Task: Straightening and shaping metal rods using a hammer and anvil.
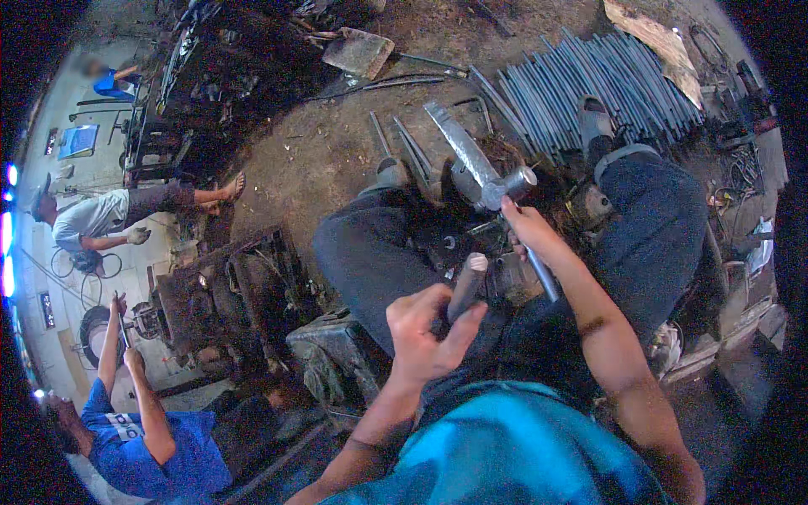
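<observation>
My right hand [534,232] is closed round the tubular metal handle of a hammer [520,180], just below its head. The hammer head is over the near end of a flat grey metal blade [461,145]; whether they touch I cannot tell. That blade slants away to the far left, between my feet. My left hand [425,330] is closed, thumb and fingers round a short thick round bar [468,288] with a pale, worn top end. It points up, nearer to me than the hammer. What lies under the hammer head is mostly hidden.
A large bundle of metal rods [589,88] lies at the far right. A shovel [360,54] rests on the dirt floor ahead. Dark machinery [223,295] stands at left, near a person in blue [156,446] holding a tool. Another person in grey [93,217] is farther left.
</observation>
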`<action>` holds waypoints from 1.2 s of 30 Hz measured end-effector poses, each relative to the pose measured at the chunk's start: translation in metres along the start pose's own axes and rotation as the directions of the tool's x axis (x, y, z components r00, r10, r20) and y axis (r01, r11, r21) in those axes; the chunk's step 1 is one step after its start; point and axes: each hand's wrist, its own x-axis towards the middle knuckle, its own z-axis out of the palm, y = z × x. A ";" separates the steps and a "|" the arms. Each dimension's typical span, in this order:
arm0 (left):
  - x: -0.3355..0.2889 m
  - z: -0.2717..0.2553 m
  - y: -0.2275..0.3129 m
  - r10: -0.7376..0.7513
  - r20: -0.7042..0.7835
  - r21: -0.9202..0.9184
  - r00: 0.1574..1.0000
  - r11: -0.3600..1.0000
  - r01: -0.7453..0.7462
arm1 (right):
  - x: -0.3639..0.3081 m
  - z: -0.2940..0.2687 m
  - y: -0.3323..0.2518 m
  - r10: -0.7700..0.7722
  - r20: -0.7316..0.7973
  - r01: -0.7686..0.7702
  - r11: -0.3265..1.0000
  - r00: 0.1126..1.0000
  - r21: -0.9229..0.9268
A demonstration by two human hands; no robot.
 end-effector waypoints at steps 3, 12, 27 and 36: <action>-0.003 0.001 0.001 -0.114 0.013 0.026 0.993 0.993 0.114 | 0.003 -0.002 0.002 -0.015 -0.036 0.015 1.000 0.999 -0.020; -0.006 0.012 -0.005 -0.190 -0.066 0.047 0.980 0.980 0.193 | 0.008 -0.009 0.012 0.023 -0.029 -0.022 0.999 0.999 0.033; 0.021 0.124 -0.149 -0.486 0.232 0.400 0.843 0.837 0.372 | -0.020 -0.026 -0.026 -0.250 -0.374 0.188 0.963 0.893 -0.194; 0.024 0.134 -0.157 -0.550 0.304 0.427 0.778 0.809 0.404 | -0.052 -0.010 -0.053 -0.603 -0.309 0.443 0.773 0.735 -0.454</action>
